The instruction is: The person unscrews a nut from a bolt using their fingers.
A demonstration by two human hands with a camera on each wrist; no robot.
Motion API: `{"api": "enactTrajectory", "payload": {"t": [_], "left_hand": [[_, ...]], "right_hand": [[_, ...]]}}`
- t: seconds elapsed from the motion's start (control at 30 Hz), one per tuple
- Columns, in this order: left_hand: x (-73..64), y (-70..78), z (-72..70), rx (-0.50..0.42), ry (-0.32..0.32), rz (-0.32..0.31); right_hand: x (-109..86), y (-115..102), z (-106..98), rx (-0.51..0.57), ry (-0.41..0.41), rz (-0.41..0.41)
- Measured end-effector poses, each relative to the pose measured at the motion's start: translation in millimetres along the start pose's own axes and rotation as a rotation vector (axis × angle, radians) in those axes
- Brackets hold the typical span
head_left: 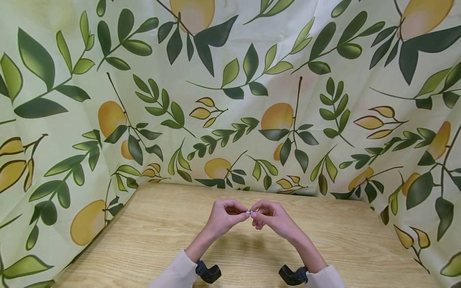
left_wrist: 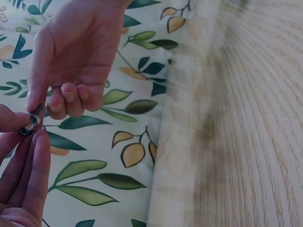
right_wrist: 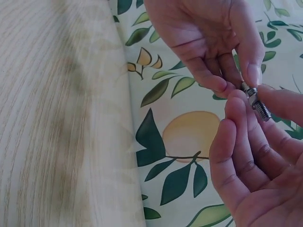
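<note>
In the head view, my left hand (head_left: pixel 221 216) and right hand (head_left: pixel 275 218) meet fingertip to fingertip above the table. Between them is a small silver metal bolt (right_wrist: pixel 262 109), its threaded end showing in the right wrist view with a nut-like collar partway along. My left thumb and fingers pinch the upper end in that view. The right thumb and fingers pinch it around the middle, close to the collar. Only a dark, shiny part of the bolt (left_wrist: pixel 31 124) shows between the fingertips in the left wrist view. Fingers hide the rest.
A light wood-grain table (head_left: pixel 162 224) lies below both hands. A cloth (head_left: pixel 237 120) printed with leaves and orange fruit hangs behind the table and along both sides. Each wrist carries a black camera mount (head_left: pixel 209 273).
</note>
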State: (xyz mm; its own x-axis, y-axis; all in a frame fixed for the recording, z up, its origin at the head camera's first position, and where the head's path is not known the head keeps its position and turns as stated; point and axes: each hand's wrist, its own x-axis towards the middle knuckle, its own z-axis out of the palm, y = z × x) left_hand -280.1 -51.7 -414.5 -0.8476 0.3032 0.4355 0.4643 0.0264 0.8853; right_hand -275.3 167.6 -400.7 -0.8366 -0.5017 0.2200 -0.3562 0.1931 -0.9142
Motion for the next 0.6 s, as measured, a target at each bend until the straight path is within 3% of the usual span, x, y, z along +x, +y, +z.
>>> {"api": "enactTrajectory", "payload": {"t": [0.13,0.47,0.6], "left_hand": [[-0.3,-0.4,0.2,0.001,0.002,0.007],[-2.0,-1.4,-0.6,-0.006,0.004,0.005],[-1.3,-1.6,-0.4,-0.013,0.004,0.008]], "right_hand": [[0.1,-0.7,-0.1,0.016,-0.006,-0.020],[0.7,-1.1,-1.0,-0.030,-0.005,0.057],[-0.6,-2.6,-1.6,-0.023,-0.007,0.028]]}}
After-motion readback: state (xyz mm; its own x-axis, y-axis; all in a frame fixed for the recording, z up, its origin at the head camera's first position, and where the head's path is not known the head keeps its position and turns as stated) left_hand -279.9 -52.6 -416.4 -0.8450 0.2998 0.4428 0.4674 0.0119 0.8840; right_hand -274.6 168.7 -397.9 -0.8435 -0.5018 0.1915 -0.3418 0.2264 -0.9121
